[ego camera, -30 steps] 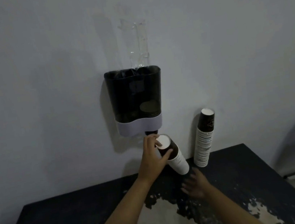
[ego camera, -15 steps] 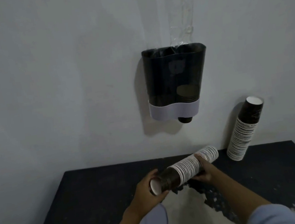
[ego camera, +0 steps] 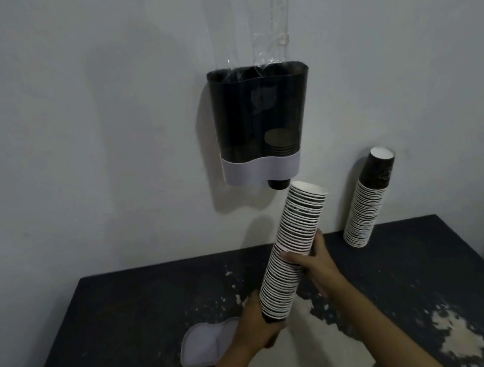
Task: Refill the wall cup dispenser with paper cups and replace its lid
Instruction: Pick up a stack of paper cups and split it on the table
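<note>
Dispenser point(ego camera: 263, 121) hangs on the wall above the worktop point(ego camera: 105, 327), its top open, with a clear plastic sleeve point(ego camera: 267, 15) rising out of the right side and one cup bottom poking from the outlet below. Through the dark housing I see only a short pile of cups on the right; the left column looks empty, though I cannot be sure.

I judge the step in hand to be loading: a long stack point(ego camera: 293, 250) is raised, tilted, mouth end up and just below the outlet. My left hand point(ego camera: 258, 321) cups the stack's bottom, fingers wrapped around it. My right hand point(ego camera: 314, 262) grips the stack's middle, fingers closed around its far side.

Next I must lift the stack well above the open top, set it upright, and lower it bottom first into a column. The tall stack could bend or shed cups.

A second stack point(ego camera: 367, 200) leans against the wall on the worktop's right. The lid point(ego camera: 204, 347) lies on the worktop, just left of my left hand.
</note>
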Demonstrator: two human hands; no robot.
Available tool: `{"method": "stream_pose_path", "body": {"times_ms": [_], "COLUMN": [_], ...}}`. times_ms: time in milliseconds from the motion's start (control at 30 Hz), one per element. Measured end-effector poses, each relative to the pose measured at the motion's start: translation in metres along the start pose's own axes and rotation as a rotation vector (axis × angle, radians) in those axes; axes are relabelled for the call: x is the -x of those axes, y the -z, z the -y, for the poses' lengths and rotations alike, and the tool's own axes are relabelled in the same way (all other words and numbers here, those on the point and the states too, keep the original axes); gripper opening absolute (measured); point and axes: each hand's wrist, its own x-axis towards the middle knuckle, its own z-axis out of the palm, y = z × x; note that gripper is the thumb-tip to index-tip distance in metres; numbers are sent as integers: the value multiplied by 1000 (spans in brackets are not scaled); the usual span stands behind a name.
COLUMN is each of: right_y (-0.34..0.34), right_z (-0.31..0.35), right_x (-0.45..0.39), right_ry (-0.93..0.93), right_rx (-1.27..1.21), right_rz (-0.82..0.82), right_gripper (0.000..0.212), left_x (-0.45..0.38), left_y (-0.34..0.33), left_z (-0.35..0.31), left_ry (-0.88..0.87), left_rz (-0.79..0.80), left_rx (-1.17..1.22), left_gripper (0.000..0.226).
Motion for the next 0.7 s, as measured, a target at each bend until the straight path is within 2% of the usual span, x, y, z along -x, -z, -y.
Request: {"method": "stream_pose_path", "body": {"times_ms": [133,300,467,567,700], "right_y": [-4,-9,-12,-11,-9], "right_z": [13,17,14,12,8], "right_x": [20,39,51,57,64], "right_ry": [43,68,83,77,29], "right_rx": [156,229,271,295,284], "right_rz": [65,150,150,173,164], "right_gripper": [98,66,45,44,32], "left_x": [4,13,27,32,39], "left_y": [2,14,31,40,48], "left_z": [-26,-47,-57,-64,-70], "left_ry": [-71,-161,-195,-222,-235], "left_rz": [-24,-29,-51,-82,-134], "left_rx": [62,65,166,220,249], "left_gripper": [75,94,87,84,78]}}
